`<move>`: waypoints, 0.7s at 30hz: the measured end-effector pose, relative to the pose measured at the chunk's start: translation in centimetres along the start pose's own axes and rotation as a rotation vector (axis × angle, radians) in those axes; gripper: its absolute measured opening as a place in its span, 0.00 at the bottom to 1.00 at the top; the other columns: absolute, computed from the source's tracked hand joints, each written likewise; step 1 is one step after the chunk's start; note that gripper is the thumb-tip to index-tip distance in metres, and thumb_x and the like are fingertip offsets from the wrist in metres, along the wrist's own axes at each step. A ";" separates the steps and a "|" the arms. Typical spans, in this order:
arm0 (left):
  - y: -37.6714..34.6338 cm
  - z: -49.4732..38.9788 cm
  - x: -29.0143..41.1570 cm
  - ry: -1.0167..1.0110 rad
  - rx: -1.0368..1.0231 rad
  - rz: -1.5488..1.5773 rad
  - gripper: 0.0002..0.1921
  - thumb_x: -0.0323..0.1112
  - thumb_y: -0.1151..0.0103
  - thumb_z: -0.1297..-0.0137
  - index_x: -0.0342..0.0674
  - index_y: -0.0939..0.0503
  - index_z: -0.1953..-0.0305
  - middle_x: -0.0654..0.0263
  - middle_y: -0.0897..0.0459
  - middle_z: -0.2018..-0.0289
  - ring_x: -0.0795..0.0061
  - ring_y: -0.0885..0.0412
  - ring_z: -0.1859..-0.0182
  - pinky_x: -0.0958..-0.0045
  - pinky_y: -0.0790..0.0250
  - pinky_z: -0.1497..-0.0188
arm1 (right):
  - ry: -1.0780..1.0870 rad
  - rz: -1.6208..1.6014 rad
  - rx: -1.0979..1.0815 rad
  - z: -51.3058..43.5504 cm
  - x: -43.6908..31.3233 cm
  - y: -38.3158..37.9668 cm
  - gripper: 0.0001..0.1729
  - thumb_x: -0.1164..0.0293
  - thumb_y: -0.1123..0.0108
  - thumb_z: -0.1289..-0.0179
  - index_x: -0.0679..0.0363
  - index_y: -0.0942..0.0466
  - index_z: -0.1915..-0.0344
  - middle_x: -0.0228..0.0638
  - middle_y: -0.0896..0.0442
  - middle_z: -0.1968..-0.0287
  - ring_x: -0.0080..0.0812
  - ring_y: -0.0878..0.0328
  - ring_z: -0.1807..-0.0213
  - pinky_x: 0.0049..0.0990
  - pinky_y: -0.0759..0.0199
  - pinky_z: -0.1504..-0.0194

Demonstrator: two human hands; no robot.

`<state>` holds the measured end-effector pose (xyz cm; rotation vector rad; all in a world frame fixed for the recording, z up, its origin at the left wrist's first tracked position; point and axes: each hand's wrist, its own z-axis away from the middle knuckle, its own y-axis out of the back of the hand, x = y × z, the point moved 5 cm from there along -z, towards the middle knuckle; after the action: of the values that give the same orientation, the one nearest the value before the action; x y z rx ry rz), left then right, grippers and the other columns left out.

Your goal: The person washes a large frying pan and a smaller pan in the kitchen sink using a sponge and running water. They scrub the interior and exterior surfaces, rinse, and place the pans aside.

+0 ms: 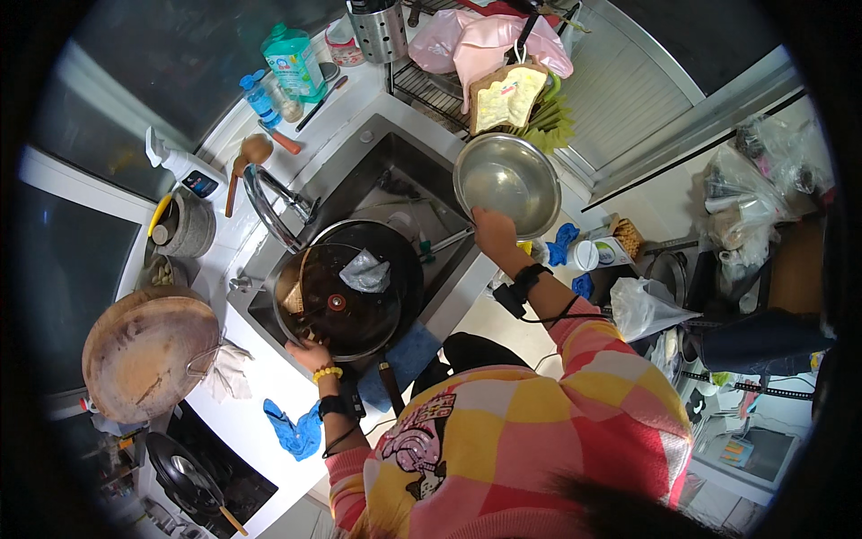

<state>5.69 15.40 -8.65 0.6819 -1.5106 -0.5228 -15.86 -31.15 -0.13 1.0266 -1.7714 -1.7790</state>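
My right hand [497,234] grips the near rim of a round stainless steel bowl [506,183], held at the right edge of the sink [363,138]. My left hand [311,353] is at the lower-left rim of a glass lid [316,323] with a red-ringed knob; its fingers are partly hidden, and the grip is unclear. The lid lies over a dark pan [411,276] in the left part of the sink, its handle pointing towards me. A crumpled grey piece [366,271] sits on the lid. Behind the lid curves the chrome faucet [259,202].
Round wooden cutting boards [151,357] stand left of the sink. A blue cloth [293,428] lies on the counter, and a wok [182,471] rests on the stove. Bottles, including green detergent [294,64], line the back ledge. A wire rack [431,84] stands behind the bowl.
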 end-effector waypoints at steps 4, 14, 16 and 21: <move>0.7 0.6 1.8 0.122 -0.052 0.104 0.17 0.21 0.53 0.32 0.25 0.35 0.43 0.44 0.22 0.53 0.51 0.17 0.56 0.60 0.19 0.61 | 0.087 -0.008 -0.024 0.9 0.4 0.0 0.08 0.68 0.39 0.40 0.58 0.26 0.63 0.44 0.18 0.69 0.54 0.19 0.65 0.52 0.26 0.64; 0.9 -0.8 1.2 0.352 -0.170 0.343 0.22 0.23 0.55 0.29 0.30 0.42 0.35 0.45 0.21 0.50 0.53 0.14 0.59 0.63 0.18 0.68 | 0.212 -0.129 0.153 1.5 -2.4 4.1 0.17 0.68 0.36 0.45 0.60 0.25 0.55 0.46 0.20 0.59 0.51 0.21 0.55 0.47 0.26 0.56; 1.6 -1.5 1.1 0.216 -0.117 0.113 0.23 0.24 0.52 0.31 0.26 0.38 0.37 0.41 0.23 0.48 0.45 0.18 0.53 0.59 0.23 0.55 | 0.366 -0.131 0.240 2.1 -4.4 4.0 0.18 0.70 0.37 0.46 0.60 0.24 0.54 0.44 0.21 0.57 0.49 0.23 0.52 0.44 0.27 0.51; 2.1 -2.0 1.0 0.091 -0.044 -0.003 0.23 0.26 0.48 0.35 0.21 0.33 0.40 0.35 0.24 0.47 0.38 0.23 0.46 0.58 0.32 0.40 | 0.515 0.019 0.109 3.1 -7.9 -2.9 0.11 0.75 0.43 0.45 0.61 0.20 0.61 0.39 0.21 0.56 0.43 0.26 0.47 0.39 0.32 0.40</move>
<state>7.50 16.35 -6.33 0.6655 -1.4098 -0.5194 -12.58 -22.93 -1.59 1.3591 -1.5505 -1.2625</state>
